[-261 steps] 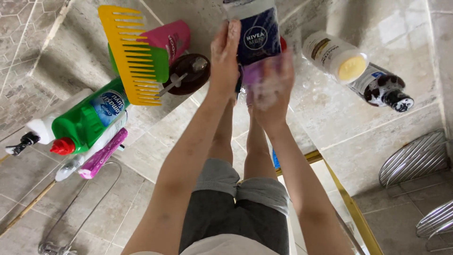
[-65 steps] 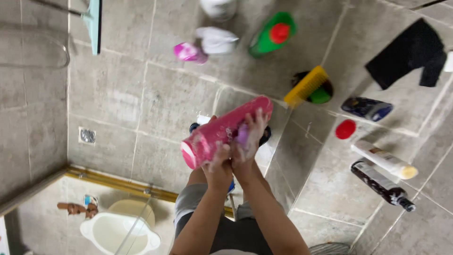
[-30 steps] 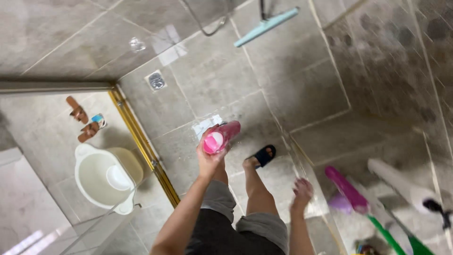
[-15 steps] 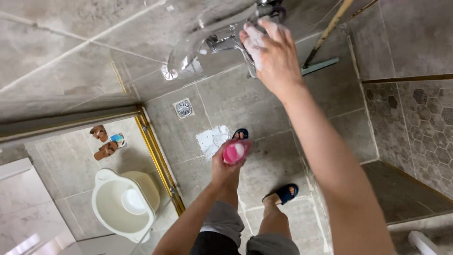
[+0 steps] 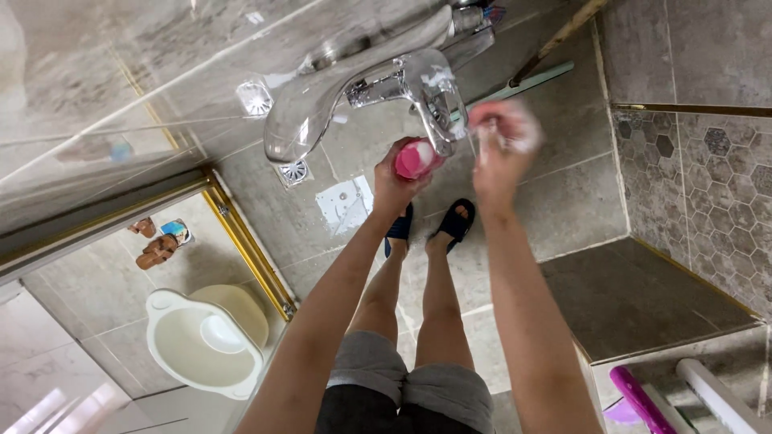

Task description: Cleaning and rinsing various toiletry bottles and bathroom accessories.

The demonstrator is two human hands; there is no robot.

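Left hand point(image 5: 396, 178) is gripping pink bottle point(image 5: 416, 157) under chrome tap point(image 5: 378, 88); right hand point(image 5: 503, 145), blurred and soapy, grip unclear. Rinsing step likely; next needs steady bottle alignment.

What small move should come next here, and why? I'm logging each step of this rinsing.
Probably shift the pink bottle in the left hand under the chrome tap: its top sits beside the spout, while the soapy right hand is near the stream.
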